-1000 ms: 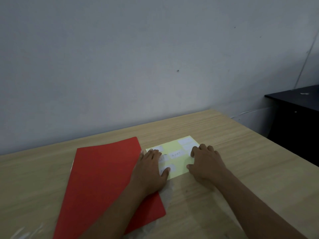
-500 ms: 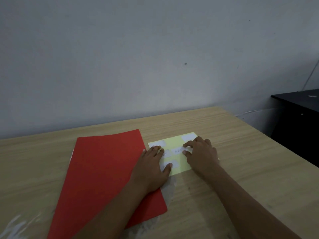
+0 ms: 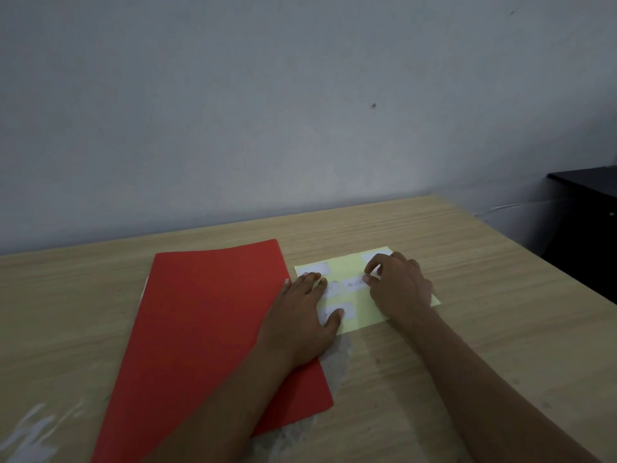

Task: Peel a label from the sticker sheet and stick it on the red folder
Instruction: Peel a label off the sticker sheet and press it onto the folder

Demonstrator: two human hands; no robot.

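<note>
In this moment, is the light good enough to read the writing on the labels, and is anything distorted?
Head view: dim, flat light, no glare; the writing on the middle label of the sticker sheet is too faint and soft to read. Head view: the wide lens makes the table edge look slanted; the red folder shows clearly.

One view is given, from the head. The table (image 3: 467, 262) is seen forward and downward, close, with a wall (image 3: 300, 111) behind.

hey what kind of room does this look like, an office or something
Probably a plain office or workroom: a wood-grain desk against a bare grey wall, a red folder and sticker sheet on it, and a dark cabinet alongside.
</note>
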